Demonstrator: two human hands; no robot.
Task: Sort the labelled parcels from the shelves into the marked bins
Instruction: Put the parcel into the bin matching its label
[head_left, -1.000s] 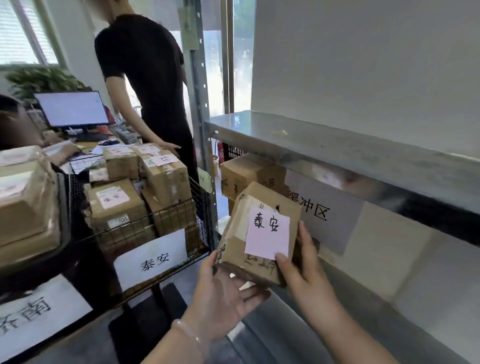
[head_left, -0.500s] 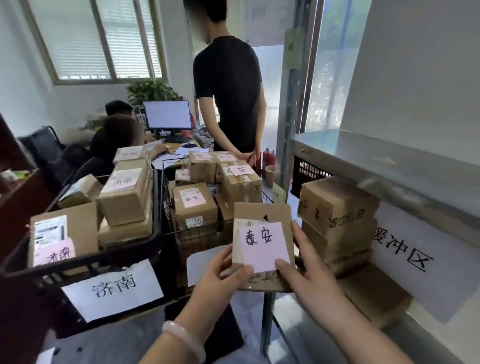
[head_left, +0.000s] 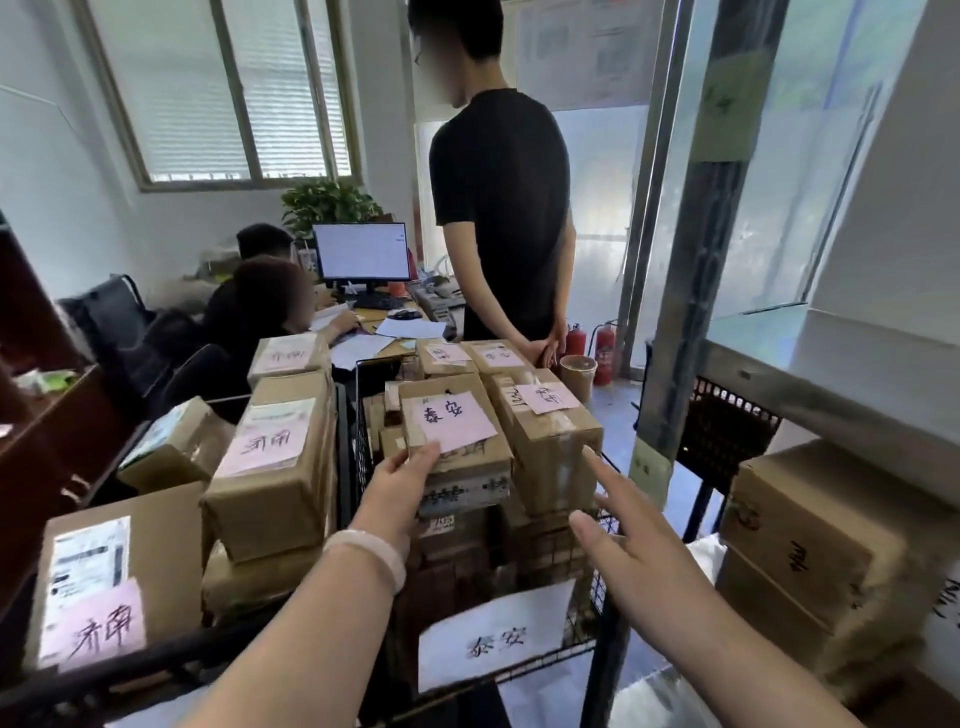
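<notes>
A brown cardboard parcel (head_left: 457, 452) with a pink handwritten label lies on top of the other boxes in the wire bin (head_left: 602, 571), which carries a white paper sign (head_left: 493, 642) on its front. My left hand (head_left: 402, 486) touches the parcel's near left corner, thumb on its top edge. My right hand (head_left: 618, 525) hovers just right of the parcel with fingers spread, holding nothing. A second dark bin (head_left: 156, 670) to the left holds several pink-labelled boxes (head_left: 275, 462).
A metal shelf (head_left: 831, 374) stands at the right with stacked brown boxes (head_left: 810, 551) under it and an upright post (head_left: 691, 291). A person in black (head_left: 504, 218) stands just behind the bins. Two seated people and a monitor (head_left: 361, 252) are at a desk.
The parcel went from both my hands in front of the shelf to the top of the wire bin. My right hand has let go and drawn back; the view swung left.
</notes>
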